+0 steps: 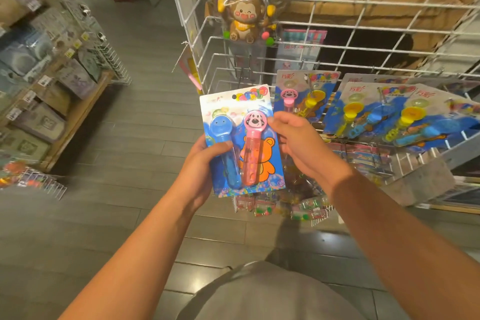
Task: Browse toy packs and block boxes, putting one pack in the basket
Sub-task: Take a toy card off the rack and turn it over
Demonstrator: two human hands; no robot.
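Observation:
I hold a bubble-wand toy pack [257, 156] upright in front of me, a blue card with a blue tube, a pink tube and an orange bear print. My left hand [201, 163] grips its left edge, thumb across the blue tube. My right hand [298, 143] pinches its right edge near the pink dog-face cap. Similar bubble packs [306, 93] hang on the white wire rack [324, 2] just behind. No basket is in view.
A monkey toy pack [246, 15] hangs high on the rack. More blue and yellow toy packs [389, 112] hang to the right, small candy-like packets [285, 205] lower down. Wooden shelves with boxes [52, 101] line the left aisle; grey plank floor lies between.

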